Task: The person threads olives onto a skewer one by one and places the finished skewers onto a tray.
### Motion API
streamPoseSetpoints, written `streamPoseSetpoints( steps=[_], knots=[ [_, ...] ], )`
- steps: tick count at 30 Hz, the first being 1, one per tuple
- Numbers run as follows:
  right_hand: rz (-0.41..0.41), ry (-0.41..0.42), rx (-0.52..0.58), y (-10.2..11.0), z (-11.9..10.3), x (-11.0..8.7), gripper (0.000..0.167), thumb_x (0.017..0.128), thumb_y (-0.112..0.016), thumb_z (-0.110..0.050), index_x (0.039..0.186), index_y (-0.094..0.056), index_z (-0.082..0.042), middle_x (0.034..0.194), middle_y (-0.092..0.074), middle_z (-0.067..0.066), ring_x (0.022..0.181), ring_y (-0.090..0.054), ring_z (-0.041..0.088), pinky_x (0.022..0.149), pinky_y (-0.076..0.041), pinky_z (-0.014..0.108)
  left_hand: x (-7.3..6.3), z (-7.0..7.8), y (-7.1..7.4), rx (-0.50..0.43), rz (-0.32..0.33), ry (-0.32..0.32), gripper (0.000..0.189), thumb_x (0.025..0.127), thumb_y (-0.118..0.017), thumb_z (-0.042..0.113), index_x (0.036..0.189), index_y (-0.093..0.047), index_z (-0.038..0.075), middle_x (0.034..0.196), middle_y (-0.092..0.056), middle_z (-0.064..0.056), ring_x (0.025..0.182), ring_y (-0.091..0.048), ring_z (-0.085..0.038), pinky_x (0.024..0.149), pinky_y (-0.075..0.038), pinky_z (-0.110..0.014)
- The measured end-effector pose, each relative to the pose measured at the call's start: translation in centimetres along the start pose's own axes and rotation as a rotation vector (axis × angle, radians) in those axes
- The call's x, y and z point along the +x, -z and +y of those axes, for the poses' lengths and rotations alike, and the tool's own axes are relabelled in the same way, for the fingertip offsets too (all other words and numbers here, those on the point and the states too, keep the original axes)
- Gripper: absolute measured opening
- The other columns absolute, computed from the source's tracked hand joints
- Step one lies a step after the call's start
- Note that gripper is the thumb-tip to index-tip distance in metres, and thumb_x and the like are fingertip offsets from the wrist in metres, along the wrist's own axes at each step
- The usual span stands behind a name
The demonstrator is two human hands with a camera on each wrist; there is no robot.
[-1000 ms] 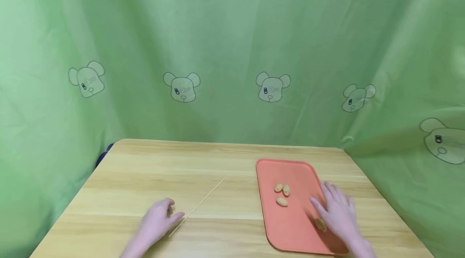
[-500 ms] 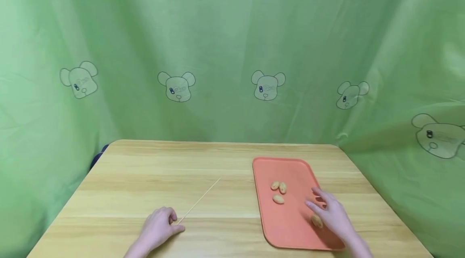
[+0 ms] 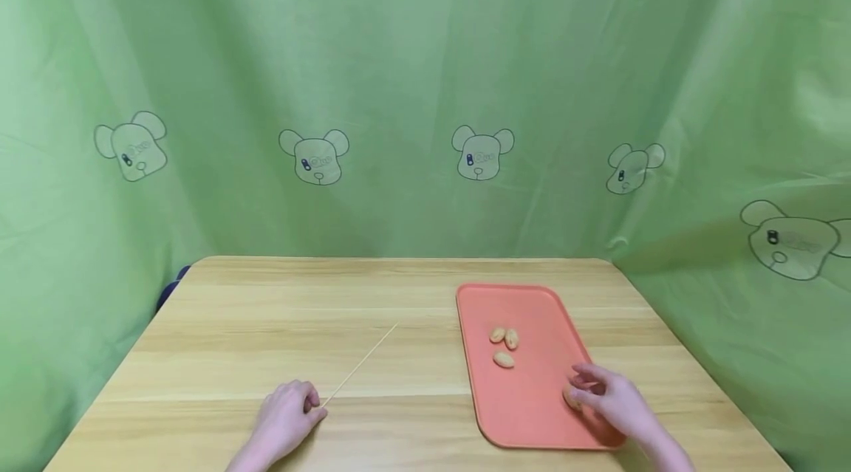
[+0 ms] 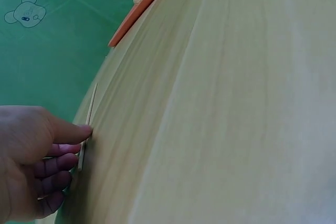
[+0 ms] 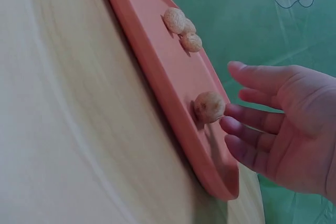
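At the table's left-front, my left hand (image 3: pixel 284 416) pinches the near end of a thin wooden stick (image 3: pixel 359 366) between thumb and fingers. In the left wrist view, the thumb tip lies against the stick (image 4: pixel 91 109). My right hand (image 3: pixel 617 402) is over the right side of a coral-red tray (image 3: pixel 532 431), its fingers loosely bent. Beside its fingertips sits a tan, wrinkled oval piece like a nut in its shell (image 5: pixel 209 107); whether they touch it is unclear. Several similar tan pieces (image 3: pixel 504 360) lie together farther left on the tray.
The pale wooden table (image 3: pixel 219 354) carries the tray on its right half. A green curtain (image 3: pixel 399 221) printed with bear heads hangs behind the table and along both sides. The tray has a low raised rim (image 5: pixel 142 61).
My left hand's thumb and fingers have come together on the stick's near end. My right hand has moved down, its fingers bending near the single tan piece. The whole head view has shifted slightly.
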State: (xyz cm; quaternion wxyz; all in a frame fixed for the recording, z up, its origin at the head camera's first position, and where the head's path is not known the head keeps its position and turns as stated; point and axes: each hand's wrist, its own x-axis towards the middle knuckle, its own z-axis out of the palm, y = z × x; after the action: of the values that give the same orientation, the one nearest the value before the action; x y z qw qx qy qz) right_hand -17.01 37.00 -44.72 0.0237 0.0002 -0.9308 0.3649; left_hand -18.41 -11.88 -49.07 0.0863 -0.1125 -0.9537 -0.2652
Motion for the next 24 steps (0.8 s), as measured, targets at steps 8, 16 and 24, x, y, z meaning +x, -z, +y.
streamPoseSetpoints(
  steps=[8,16,24],
  knots=[
    [-0.029,-0.003,-0.12,-0.8,0.8,0.1,0.052,0.076,-0.076,-0.022,0.116,-0.058,0.007,0.106,-0.064,0.015,0.091,-0.061,0.023,0.078,-0.049,0.034,0.1,0.0,-0.2,0.069,0.008,-0.023,0.019,0.075,-0.073,0.016,0.07,-0.055,0.017,0.067,-0.045,0.009,0.066,-0.045,-0.012,0.061,-0.038,-0.032],
    [-0.019,-0.036,-0.146,-1.0,1.2,0.1,0.039,0.078,-0.074,-0.017,0.108,-0.062,0.004,0.102,-0.064,0.014,0.088,-0.059,0.023,0.076,-0.049,0.038,0.2,0.2,-0.7,0.069,0.036,-0.027,0.016,0.077,-0.07,0.012,0.069,-0.057,0.016,0.068,-0.051,0.008,0.066,-0.049,-0.013,0.061,-0.041,-0.033],
    [-0.007,0.017,-0.144,-1.3,0.7,0.1,0.035,0.079,-0.072,-0.014,0.109,-0.063,0.003,0.1,-0.064,0.011,0.086,-0.06,0.02,0.074,-0.049,0.032,0.1,0.1,-0.4,0.024,0.078,-0.033,0.015,0.078,-0.068,0.007,0.071,-0.056,0.013,0.07,-0.051,0.005,0.066,-0.05,-0.013,0.063,-0.044,-0.034]
  ],
)
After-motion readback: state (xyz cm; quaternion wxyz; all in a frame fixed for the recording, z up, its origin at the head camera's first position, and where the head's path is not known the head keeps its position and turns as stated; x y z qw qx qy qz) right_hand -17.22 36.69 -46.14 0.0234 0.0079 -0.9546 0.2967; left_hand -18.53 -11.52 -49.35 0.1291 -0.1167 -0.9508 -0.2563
